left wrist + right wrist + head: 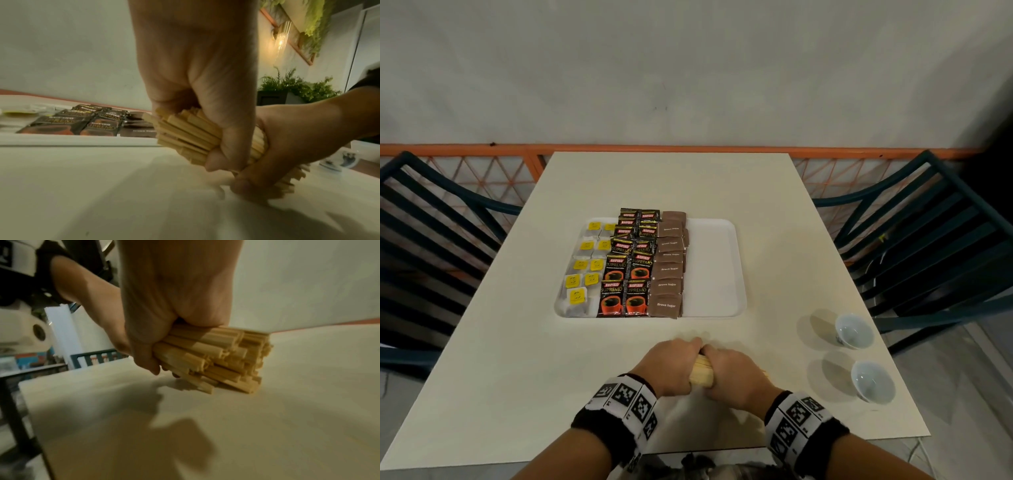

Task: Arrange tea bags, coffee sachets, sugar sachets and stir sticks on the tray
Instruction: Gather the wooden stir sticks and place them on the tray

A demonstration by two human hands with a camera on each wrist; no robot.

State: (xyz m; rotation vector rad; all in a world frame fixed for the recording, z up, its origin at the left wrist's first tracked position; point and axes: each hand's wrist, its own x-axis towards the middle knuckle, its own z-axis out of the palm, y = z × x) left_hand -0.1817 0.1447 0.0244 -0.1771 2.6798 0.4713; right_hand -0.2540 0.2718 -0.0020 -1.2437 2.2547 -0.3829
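A thick bundle of wooden stir sticks (702, 371) (185, 133) (222, 356) lies on the table in front of the tray. My left hand (671, 366) (197, 81) and right hand (732, 373) (172, 305) both grip it, fingers curled round it. The white tray (714, 270) holds yellow-tagged tea bags (582, 270) on the left, black coffee sachets (628, 267) (82, 123) in the middle, and brown sugar sachets (669, 267) beside them. The tray's right part is bare.
Two small white cups (854, 330) (873, 380) stand at the table's right. Dark slatted chairs (431, 233) (928, 240) flank the table. An orange rail (688, 149) runs behind the far edge.
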